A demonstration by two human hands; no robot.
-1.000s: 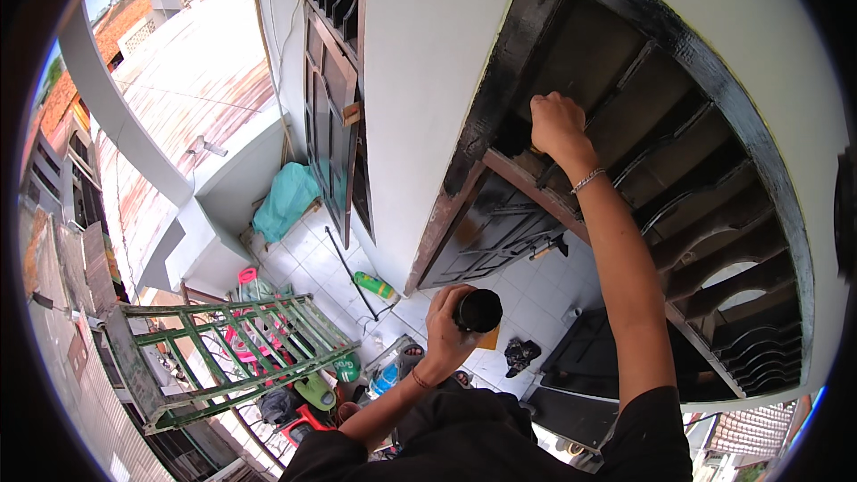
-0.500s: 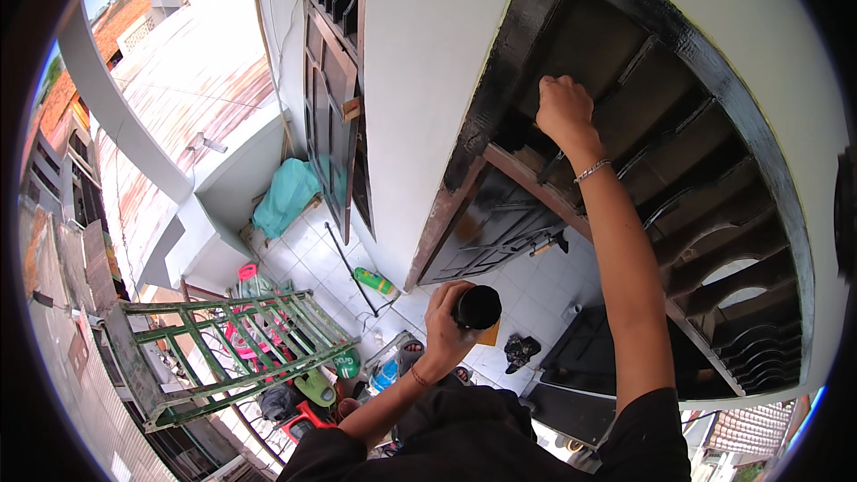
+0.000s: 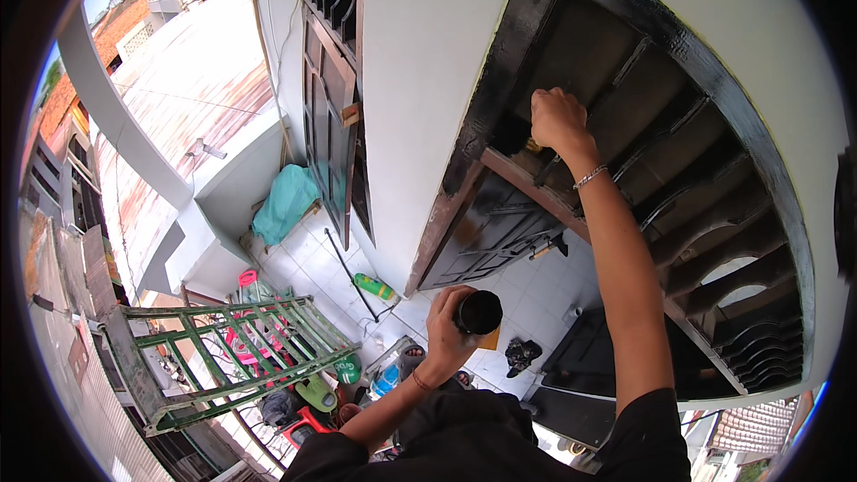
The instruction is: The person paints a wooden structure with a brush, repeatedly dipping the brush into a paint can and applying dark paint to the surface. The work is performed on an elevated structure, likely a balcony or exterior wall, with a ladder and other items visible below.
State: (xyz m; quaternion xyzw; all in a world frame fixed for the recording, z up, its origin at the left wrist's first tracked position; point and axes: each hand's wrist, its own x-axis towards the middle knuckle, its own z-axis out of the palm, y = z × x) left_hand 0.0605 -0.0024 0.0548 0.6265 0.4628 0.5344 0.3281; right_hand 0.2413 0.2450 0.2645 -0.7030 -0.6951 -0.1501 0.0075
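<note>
My left hand (image 3: 443,339) is wrapped round a small cup of black paint (image 3: 478,312), held upright in front of my body. My right hand (image 3: 561,119) is raised to the dark slatted transom (image 3: 665,129) above the doorway, its fingers closed on a paintbrush (image 3: 533,145). Only a yellowish part of the brush shows below the fist; its dark tip blends into the black wood by the frame corner. The upright by the hand (image 3: 509,62) is coated black, while the crossbar below (image 3: 536,187) is bare brown.
Below left stands a green-stained ladder (image 3: 241,353). A dark door (image 3: 491,223) hangs under the transom, and a shuttered window (image 3: 326,107) sits in the white wall. On the tiled floor lie a green bottle (image 3: 373,286), a teal cloth (image 3: 286,203) and a black crumpled thing (image 3: 522,355).
My right hand has moved slightly down and tilted, and the yellowish part of the brush now shows below it. My left hand with the cup has barely moved.
</note>
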